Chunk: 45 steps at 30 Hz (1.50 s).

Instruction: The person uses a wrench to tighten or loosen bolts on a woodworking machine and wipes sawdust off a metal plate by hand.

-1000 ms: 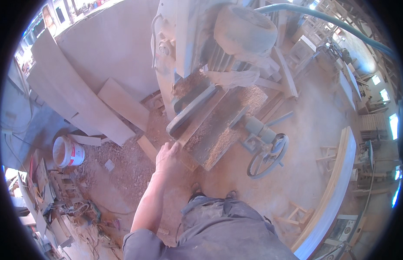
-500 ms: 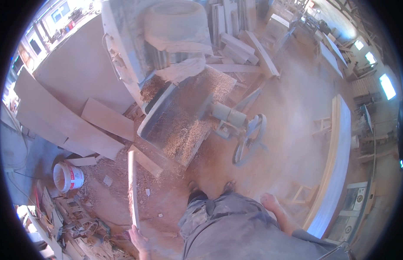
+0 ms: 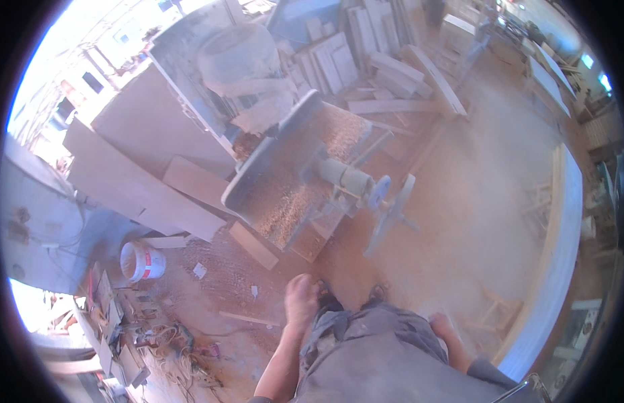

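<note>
My left hand (image 3: 300, 293) is raised in front of my left leg, a little blurred, its fingers curled in with nothing showing in them. Close to my right hip hangs my right hand (image 3: 443, 327), partly behind the work apron or shirt, its fingers too hidden to read. Ahead stands a dusty woodworking machine (image 3: 239, 64) with a tilted table (image 3: 271, 168) strewn with wood shavings (image 3: 279, 218). A handwheel (image 3: 391, 215) sticks out on its right side. To the left of my hand, a thin wooden strip (image 3: 250, 318) lies on the floor.
A white bucket (image 3: 142, 262) stands at the left beside a heap of scrap wood (image 3: 117, 329). Large panels (image 3: 137, 174) lean left of the machine. Boards (image 3: 332, 60) are stacked behind it. A long pale beam stack (image 3: 560, 262) runs along the right. Sawdust covers the floor.
My left hand has let go of the long wooden strip and moved up and right, in front of my leg. A strip now lies on the floor. The view has turned left.
</note>
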### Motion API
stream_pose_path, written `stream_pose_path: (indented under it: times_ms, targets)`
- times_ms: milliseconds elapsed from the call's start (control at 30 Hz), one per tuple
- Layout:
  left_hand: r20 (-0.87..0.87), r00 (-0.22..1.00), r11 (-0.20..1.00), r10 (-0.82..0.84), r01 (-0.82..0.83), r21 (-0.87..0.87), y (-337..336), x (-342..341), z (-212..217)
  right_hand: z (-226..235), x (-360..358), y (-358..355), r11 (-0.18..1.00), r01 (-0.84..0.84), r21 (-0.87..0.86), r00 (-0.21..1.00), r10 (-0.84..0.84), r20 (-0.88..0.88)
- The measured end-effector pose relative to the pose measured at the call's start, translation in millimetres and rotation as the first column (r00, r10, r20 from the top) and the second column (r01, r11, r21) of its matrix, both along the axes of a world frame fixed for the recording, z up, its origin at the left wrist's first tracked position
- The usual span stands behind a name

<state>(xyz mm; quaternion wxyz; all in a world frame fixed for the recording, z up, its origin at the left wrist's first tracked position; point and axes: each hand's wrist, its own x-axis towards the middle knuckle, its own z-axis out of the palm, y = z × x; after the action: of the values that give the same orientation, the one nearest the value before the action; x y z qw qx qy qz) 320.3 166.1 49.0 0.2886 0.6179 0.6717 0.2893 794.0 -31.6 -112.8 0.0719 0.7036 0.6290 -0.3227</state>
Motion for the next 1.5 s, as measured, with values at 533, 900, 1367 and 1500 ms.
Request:
stream_pose_path:
  times_ms: [533,900,1367,1500]
  targets:
    - [0.059,0.974,0.975,-0.218,0.221,-0.038,163,233,39,4,86,-87,0.847,0.528,0.062,0.847,-0.519,-0.115]
    - [0.366,0.879,0.943,-0.306,0.333,-0.009,114,169,-32,16,138,10,0.875,0.464,-0.138,0.881,-0.473,-0.034]
    - [-0.046,0.997,0.947,0.056,-0.038,0.318,194,115,2,14,168,164,0.985,0.123,-0.12,0.989,-0.132,-0.068]
    - [-0.109,0.98,0.911,0.167,-0.111,0.398,201,131,6,-2,213,222,0.965,0.178,-0.19,0.983,-0.181,0.001]
